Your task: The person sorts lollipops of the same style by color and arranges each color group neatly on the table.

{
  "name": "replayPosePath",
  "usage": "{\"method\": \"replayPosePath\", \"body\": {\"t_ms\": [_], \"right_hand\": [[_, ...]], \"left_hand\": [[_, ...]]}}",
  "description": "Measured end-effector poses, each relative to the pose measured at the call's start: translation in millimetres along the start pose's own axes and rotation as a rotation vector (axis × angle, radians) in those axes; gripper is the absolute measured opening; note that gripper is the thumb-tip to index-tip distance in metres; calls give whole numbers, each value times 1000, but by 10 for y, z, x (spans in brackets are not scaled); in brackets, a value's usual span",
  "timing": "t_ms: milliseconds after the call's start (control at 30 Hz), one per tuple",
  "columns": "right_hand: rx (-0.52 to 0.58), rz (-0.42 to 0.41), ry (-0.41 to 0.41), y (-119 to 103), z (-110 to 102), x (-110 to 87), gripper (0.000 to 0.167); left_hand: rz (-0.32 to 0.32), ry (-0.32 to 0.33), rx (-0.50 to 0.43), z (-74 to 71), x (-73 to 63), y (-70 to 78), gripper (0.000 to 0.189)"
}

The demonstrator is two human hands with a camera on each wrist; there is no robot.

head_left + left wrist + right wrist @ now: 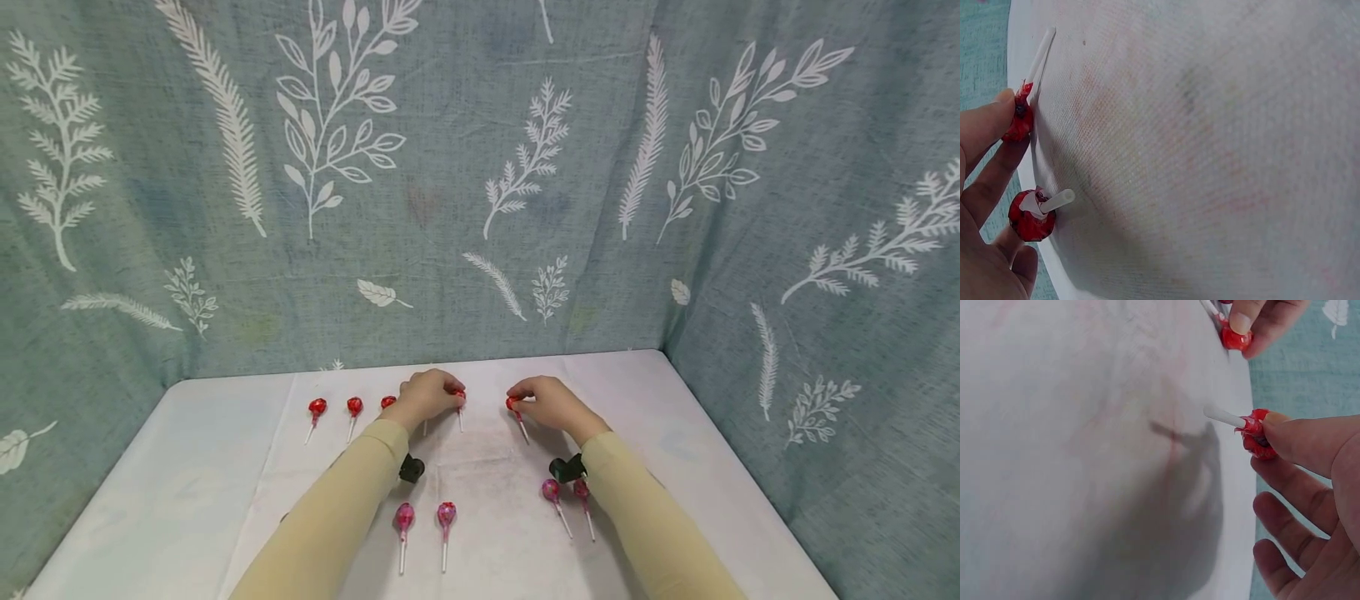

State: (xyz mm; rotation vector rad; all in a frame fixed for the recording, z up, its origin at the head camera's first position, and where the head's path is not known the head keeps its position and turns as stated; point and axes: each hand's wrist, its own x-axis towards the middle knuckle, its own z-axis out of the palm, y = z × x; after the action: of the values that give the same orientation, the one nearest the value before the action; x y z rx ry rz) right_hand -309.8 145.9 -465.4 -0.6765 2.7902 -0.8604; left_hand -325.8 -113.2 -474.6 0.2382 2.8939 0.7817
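Observation:
Thumb and fingertips of my left hand [429, 395] pinch the wrapped head of a red lollipop [1020, 122], its white stick pointing toward the front. Beside that hand's lower fingers, a second red lollipop [1032, 219] shows in the left wrist view; the hand mostly covers it in the head view. To the right, my right hand [557, 407] pinches another red lollipop [1259, 434] by its head, held over the cloth with a shadow below. The right hand's other fingers [1291, 531] are spread loosely, touching nothing.
Three red lollipops, including one [317, 407] at far left, lie along the back of the white-covered table [480, 542]. Nearer are pink lollipops [405, 517] in the middle and two more [551, 490] by the right forearm. A patterned green curtain [450, 208] stands behind.

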Motion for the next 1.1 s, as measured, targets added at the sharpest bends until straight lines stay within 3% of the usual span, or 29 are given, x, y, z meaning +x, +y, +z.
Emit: {"method": "replayPosePath", "body": {"t_ms": [533, 1100], "right_hand": [[-48, 60, -1, -151, 81, 306, 26], [-68, 28, 43, -143, 231, 426, 24]], "left_hand": [[8, 23, 17, 3, -35, 20, 25], [23, 48, 40, 17, -77, 27, 30]]}}
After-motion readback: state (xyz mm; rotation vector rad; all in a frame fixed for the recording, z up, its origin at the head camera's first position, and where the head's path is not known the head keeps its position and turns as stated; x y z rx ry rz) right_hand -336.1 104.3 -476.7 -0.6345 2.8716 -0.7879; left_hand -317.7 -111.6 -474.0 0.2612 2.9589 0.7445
